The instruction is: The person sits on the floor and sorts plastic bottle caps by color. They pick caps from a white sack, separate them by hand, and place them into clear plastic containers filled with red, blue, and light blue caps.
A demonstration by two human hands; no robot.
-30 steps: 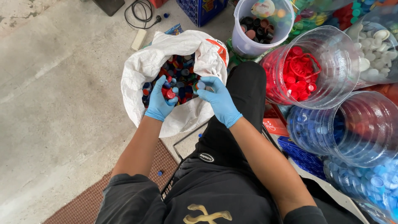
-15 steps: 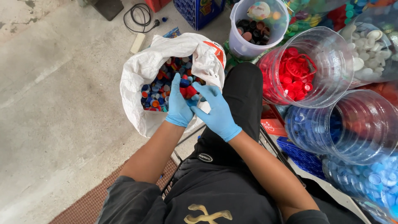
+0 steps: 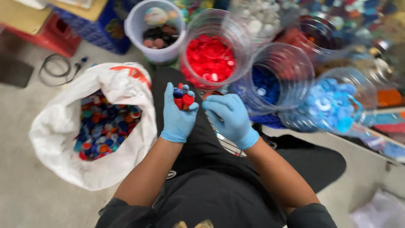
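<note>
My left hand [image 3: 178, 115], in a blue glove, cups a small bunch of red and blue bottle caps [image 3: 183, 96] above my lap. My right hand [image 3: 230, 118], also gloved in blue, hovers just to the right with curled fingers; whether it holds a cap I cannot tell. A white sack [image 3: 63, 126] full of mixed coloured caps lies open on the floor to my left. Straight ahead stands a clear jar of red caps [image 3: 211, 55], with a clear jar of dark blue caps [image 3: 274, 80] to its right.
A jar of light blue caps [image 3: 333, 105] lies at the right. A pale bucket [image 3: 139, 29] with dark caps stands at the back beside a blue crate [image 3: 101, 29]. A black cable [image 3: 55, 69] lies on the grey floor at left.
Both hands have lifted out of the white sack and moved right, over my lap, the left carrying a handful of caps. The view has swung right toward the jars.
</note>
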